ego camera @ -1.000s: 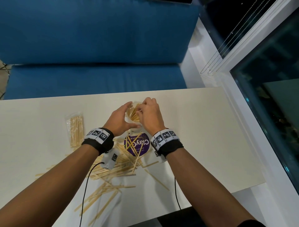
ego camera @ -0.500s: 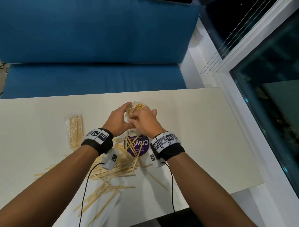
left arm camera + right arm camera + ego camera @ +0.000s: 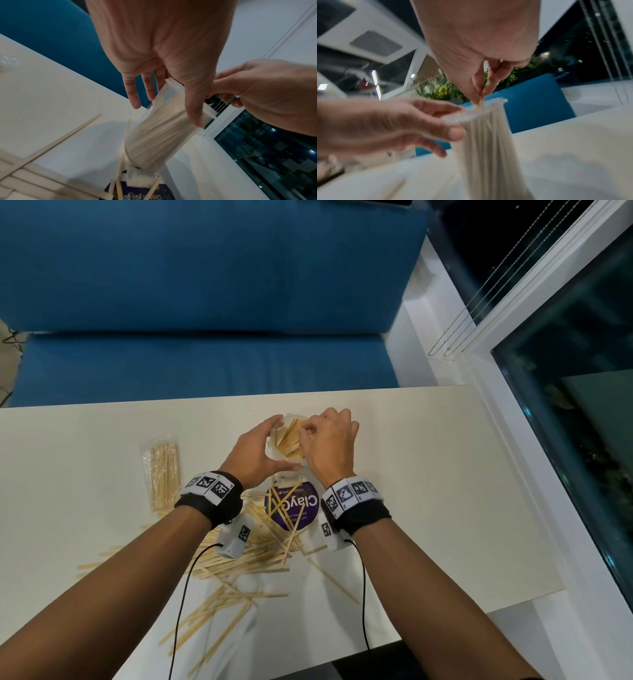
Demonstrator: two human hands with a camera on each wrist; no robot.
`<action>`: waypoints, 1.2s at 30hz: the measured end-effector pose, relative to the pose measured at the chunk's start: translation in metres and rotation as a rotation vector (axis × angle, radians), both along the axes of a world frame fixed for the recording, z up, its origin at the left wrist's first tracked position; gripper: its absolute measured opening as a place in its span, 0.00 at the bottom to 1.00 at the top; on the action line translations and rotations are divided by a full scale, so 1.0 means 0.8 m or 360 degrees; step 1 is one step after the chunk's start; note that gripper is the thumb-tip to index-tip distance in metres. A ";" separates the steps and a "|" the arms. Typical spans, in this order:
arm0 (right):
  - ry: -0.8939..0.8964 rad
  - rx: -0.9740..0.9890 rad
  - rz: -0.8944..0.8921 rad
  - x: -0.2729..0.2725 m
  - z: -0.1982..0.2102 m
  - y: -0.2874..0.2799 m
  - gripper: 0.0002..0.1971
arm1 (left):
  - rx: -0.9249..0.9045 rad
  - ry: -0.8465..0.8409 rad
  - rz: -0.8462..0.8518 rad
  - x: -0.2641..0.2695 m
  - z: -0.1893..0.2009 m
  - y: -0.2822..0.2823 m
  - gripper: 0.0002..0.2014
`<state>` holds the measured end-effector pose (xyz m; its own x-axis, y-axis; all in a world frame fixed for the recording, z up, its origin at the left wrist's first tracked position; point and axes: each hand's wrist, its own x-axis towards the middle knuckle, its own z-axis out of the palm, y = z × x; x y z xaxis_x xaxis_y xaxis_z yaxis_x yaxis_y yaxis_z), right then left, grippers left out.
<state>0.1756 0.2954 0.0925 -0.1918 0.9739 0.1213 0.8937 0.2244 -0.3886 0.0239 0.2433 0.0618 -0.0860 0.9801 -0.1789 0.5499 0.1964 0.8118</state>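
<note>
A clear plastic container (image 3: 286, 455) packed with thin wooden sticks stands upright on the cream table (image 3: 428, 474). My left hand (image 3: 250, 453) grips its left side near the rim, thumb in front and fingers behind; the left wrist view shows the same container (image 3: 159, 132). My right hand (image 3: 329, 440) is over the mouth on the right. In the right wrist view its fingertips pinch a stick (image 3: 480, 102) that pokes into the container (image 3: 488, 142). A round purple lid (image 3: 294, 508) lies flat just in front, with sticks across it.
Several loose sticks (image 3: 239, 559) are scattered on the table under my forearms, down to the near edge. A sealed packet of sticks (image 3: 164, 474) lies at the left. A blue sofa (image 3: 205, 302) is behind the table, a window (image 3: 565, 405) at the right.
My right hand, which half a second ago lay over the container against my left hand, has shifted right, uncovering the sticks in the mouth. The left hand keeps its hold.
</note>
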 end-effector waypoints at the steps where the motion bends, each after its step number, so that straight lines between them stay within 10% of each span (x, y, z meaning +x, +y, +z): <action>1: -0.0089 0.0026 -0.0017 -0.003 -0.001 -0.002 0.10 | 0.0001 0.0002 -0.0002 0.000 -0.001 0.000 0.53; 36: 0.0363 0.0100 -0.0015 0.013 -0.012 -0.009 0.11 | 0.0070 -0.0049 0.0026 -0.001 -0.007 -0.003 0.51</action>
<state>0.1859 0.2880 0.0827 -0.1437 0.9647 0.2207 0.7864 0.2467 -0.5663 0.0234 0.2413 0.0560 -0.0974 0.9856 -0.1384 0.5213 0.1690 0.8365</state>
